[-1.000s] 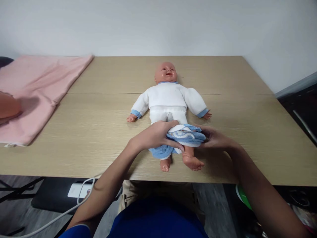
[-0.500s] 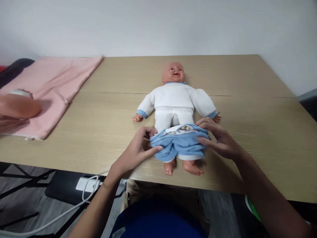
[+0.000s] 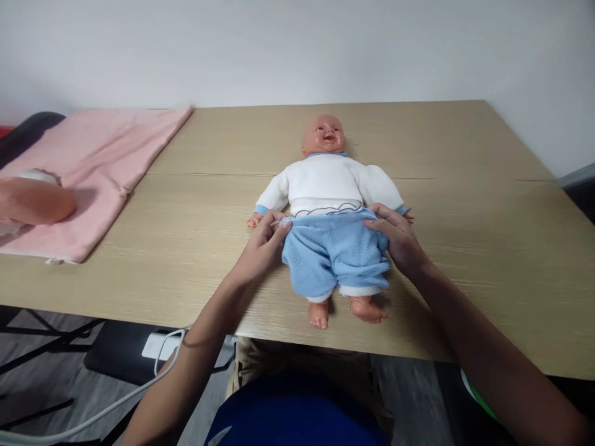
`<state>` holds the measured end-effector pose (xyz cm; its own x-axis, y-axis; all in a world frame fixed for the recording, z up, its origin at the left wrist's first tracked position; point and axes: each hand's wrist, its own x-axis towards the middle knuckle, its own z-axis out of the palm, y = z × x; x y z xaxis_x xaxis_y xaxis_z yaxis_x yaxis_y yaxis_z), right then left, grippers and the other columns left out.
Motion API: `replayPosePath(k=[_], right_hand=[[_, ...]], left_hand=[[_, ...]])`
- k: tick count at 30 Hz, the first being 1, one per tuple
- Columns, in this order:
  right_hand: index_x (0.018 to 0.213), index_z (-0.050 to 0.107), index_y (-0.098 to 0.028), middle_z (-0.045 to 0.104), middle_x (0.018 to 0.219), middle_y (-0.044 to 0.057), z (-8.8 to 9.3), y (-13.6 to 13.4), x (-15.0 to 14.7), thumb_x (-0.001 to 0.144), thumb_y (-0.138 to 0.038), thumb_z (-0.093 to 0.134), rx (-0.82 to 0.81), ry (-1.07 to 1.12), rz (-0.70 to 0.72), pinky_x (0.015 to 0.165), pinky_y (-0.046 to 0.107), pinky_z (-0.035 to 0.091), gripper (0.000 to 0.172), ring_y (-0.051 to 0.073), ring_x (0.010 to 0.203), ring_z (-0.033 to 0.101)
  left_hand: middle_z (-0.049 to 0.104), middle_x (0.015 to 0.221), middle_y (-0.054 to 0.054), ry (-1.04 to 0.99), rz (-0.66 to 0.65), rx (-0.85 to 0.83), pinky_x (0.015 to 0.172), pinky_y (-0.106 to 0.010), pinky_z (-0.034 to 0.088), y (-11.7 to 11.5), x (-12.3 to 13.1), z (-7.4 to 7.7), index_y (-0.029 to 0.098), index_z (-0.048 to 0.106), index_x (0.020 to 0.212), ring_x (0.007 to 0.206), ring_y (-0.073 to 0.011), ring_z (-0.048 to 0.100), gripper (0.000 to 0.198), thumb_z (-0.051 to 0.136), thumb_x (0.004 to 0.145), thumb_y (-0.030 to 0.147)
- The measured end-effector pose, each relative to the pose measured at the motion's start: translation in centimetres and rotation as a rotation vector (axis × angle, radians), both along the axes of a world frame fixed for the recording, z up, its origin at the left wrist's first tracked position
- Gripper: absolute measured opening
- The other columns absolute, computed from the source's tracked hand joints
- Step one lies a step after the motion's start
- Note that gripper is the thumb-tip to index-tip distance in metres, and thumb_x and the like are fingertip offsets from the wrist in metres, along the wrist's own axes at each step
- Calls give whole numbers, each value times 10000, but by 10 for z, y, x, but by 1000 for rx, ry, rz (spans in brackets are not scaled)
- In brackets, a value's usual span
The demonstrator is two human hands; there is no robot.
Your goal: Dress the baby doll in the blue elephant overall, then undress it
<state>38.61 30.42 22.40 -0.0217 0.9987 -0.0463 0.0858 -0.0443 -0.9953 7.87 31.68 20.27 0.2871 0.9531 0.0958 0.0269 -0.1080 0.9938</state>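
A baby doll (image 3: 325,179) in a white top lies on its back in the middle of the wooden table (image 3: 465,204), feet toward me. Fuzzy blue trousers (image 3: 335,257) cover its legs up to the waist. My left hand (image 3: 261,244) pinches the waistband at the doll's left-side hip as I see it. My right hand (image 3: 395,238) grips the waistband on the other side. Both bare feet stick out near the table's front edge.
A pink cloth (image 3: 93,167) lies spread at the table's left end. Another person's arm (image 3: 32,201) rests on it at the far left. A white cable and power strip (image 3: 160,347) lie on the floor below the table.
Both hands have pulled the bunched blue trousers from the doll's knees up to its waist. The white leggings are now covered.
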Motion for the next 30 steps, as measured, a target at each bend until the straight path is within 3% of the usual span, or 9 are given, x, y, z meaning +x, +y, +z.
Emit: replayPosePath(k=[4,9,14,17,20,22,23,26,30], right_hand=[[894,643,-270,513,775,-34,-7,0,1,861,-518,886,12,21,43,634,317,401,348,181,701,450],[967,735,-251,687,925,24,1,6,3,906,-727,898,-31,-74,176,791,361,508,506,243,872,609],[908,682,-257,583,831,1,10,20,10,939,-779,866,77,-246,180,696,350,430,555,211,781,522],[874,587,-280,486,779,-18,7,26,9,1016,-756,783,207,-338,89,710,363,429,534,215,759,472],[912,601,-288,628,930,40,1,31,4,1085,-665,708,403,-436,-1,931,433,508,428,282,951,598],[960,611,-294,674,1029,68,-2,34,0,1114,-608,665,484,-470,-42,1044,469,498,354,314,1058,630],[967,596,-299,657,996,58,-2,37,-2,1125,-593,647,480,-480,-59,1027,467,499,337,307,1020,627],[939,512,-308,503,812,-7,-3,47,-6,1143,-593,621,397,-505,-116,867,425,473,366,253,802,518],[924,499,-303,516,873,-2,-7,70,-11,1108,-649,659,394,-417,-176,883,398,454,423,243,869,522]], left_hand=[[469,792,38,9,4,-1,625,-323,359,15,11,2,282,583,1056,685,-161,410,497,740,1056,754],[504,856,31,2,33,126,697,-315,377,33,19,8,262,603,1050,750,-158,436,530,746,1048,772],[604,931,7,123,-107,8,758,-306,422,43,6,15,224,697,1095,836,-171,537,504,854,973,687],[553,841,9,273,-163,29,746,-330,406,43,-3,17,229,668,912,801,-187,507,474,811,1007,671],[672,1057,-72,339,-89,259,1023,-414,492,43,-2,17,239,679,877,1070,-268,615,466,761,1045,666],[693,1349,-123,314,-11,394,1259,-476,409,47,5,17,243,715,972,1363,-328,591,439,738,1064,671],[693,1380,-126,290,6,401,1282,-482,397,51,9,16,245,716,1012,1397,-336,586,449,716,1077,689],[683,1049,-54,180,34,268,1038,-423,509,69,21,12,254,675,1007,1068,-282,641,512,684,1082,760],[569,897,-6,-24,61,62,820,-343,462,98,34,3,248,624,924,865,-212,543,582,837,960,789]])
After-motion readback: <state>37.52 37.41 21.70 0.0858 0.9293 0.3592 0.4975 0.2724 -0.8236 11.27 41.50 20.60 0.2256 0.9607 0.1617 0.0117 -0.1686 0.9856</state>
